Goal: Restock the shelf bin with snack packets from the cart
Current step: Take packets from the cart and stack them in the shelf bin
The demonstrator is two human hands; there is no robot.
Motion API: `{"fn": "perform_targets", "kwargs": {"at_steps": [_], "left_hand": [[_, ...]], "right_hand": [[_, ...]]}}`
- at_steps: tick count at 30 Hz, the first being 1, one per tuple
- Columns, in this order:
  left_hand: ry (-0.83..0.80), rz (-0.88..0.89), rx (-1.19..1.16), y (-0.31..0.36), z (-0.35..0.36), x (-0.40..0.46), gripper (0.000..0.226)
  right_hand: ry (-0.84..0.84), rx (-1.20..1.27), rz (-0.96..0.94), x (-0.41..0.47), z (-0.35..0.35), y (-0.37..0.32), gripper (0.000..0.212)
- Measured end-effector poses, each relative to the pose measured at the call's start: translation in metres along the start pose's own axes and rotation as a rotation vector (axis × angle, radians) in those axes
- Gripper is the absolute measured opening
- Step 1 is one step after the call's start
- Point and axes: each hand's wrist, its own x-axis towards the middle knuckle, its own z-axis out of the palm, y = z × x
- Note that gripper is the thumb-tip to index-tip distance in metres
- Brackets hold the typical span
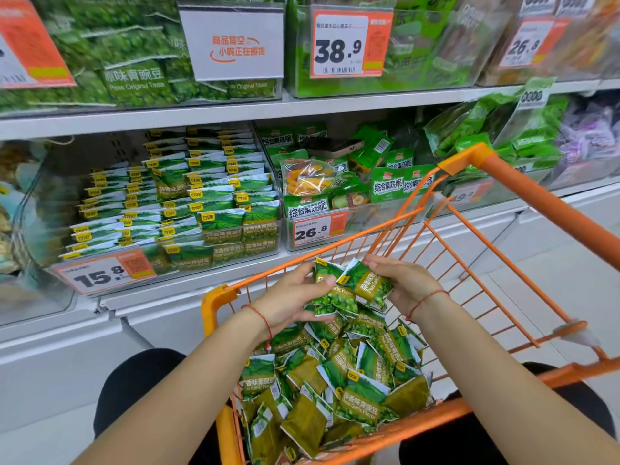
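Over the orange wire cart (516, 182), my left hand (292, 298) grips a small stack of green pea snack packets (332, 297), thumb on top. My right hand (407, 283) holds another green packet (367, 280) against that stack. Many more of the same packets (339, 384) lie heaped in the cart below my hands. The clear shelf bin (100, 276) with the 15.8 price tag stands at the left on the middle shelf, holding rows of the same garlic pea packets (188, 196) stood on edge.
A neighbouring bin (318, 231) priced 26.8 holds mixed fruit-crisp packs, with a phone (330, 147) lying on top. The upper shelf (235, 112) carries bins of other green packets. White cabinet fronts run below the shelves. My dark-clothed knees flank the cart.
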Motion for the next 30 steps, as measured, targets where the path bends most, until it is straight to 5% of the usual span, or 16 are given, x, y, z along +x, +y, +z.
{"fn": "perform_targets", "kwargs": {"at_steps": [4,9,19,24,30], "left_hand": [[-0.038,0.021,0.150,0.001,0.006,-0.005,0.026],[0.004,0.076,0.223,0.000,0.006,-0.006,0.025],[0.051,0.044,0.251,0.000,0.007,-0.007,0.052],[0.159,-0.017,0.403,-0.001,0.022,-0.015,0.105],[0.307,0.070,0.501,0.001,0.031,-0.022,0.079]], "right_hand": [[0.146,0.212,0.025,-0.004,0.020,0.007,0.033],[0.295,0.269,-0.024,-0.013,0.044,0.021,0.029],[0.195,-0.206,0.079,-0.028,0.049,0.025,0.041],[0.092,-0.349,-0.031,-0.042,0.058,0.032,0.048],[0.013,-0.244,-0.103,-0.050,0.055,0.035,0.044]]}}
